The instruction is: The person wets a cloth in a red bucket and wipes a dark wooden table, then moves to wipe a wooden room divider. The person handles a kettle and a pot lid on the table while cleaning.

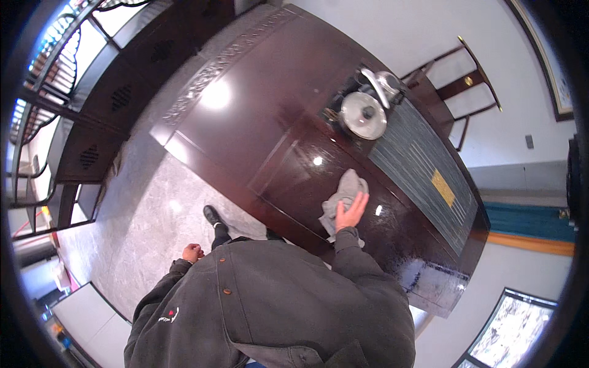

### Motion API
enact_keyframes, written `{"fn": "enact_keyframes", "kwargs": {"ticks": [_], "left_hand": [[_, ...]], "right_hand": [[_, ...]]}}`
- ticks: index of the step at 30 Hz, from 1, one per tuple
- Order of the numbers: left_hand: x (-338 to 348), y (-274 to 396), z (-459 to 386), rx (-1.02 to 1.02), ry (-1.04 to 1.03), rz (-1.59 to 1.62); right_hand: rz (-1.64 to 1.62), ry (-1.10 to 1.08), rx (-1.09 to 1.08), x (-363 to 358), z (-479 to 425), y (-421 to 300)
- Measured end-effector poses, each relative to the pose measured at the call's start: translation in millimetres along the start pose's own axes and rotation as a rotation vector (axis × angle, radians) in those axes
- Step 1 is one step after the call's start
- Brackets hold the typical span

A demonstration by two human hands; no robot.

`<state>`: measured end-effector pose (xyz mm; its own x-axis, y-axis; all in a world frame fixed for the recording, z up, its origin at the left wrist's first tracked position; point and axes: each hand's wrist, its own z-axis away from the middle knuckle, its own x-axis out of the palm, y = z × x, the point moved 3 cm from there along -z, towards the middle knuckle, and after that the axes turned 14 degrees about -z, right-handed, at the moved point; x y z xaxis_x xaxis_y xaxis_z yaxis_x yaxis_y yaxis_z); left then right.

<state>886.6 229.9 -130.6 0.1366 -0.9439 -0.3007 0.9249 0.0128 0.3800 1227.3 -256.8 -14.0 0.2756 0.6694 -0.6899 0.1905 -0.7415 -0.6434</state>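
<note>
My right hand [352, 212] presses a crumpled grey cloth [346, 186] against the dark, polished wooden table [248, 133]. Part of the cloth sticks out past the fingers towards the table's far side. Wet-looking streaks shine on the wood around it. Away from the table, my left hand [193, 253] hangs low at my side over the floor. Its fingers are curled, and I see nothing in them.
Beyond the cloth, a pot with a glass lid [364, 115] and a metal kettle [389, 85] stand by a grey slatted tea tray [423, 165]. A wooden chair [464, 83] is against the far wall. Dark carved furniture [101, 110] lines the left.
</note>
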Motion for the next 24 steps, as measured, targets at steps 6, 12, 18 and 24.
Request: {"fn": "enact_keyframes", "kwargs": {"ticks": [6,12,18,24], "left_hand": [[-66.7,-46.1,6.2,-0.059,0.088,0.221],[-135.3,-100.7,24.7,-0.088,0.208,0.229],[-173.9,-145.1,67.1,-0.187,0.234,0.135],[-195.4,-132.8,34.0,-0.185,0.184,0.122]], "right_hand": [[-0.184,-0.294,-0.313,172.6,-18.5,-210.4],[-0.255,-0.423,-0.462,321.4,-26.2,-362.8],[-0.362,-0.454,-0.524,396.9,-22.0,-453.5],[-0.266,-0.488,-0.576,375.0,-38.4,-410.6]]}}
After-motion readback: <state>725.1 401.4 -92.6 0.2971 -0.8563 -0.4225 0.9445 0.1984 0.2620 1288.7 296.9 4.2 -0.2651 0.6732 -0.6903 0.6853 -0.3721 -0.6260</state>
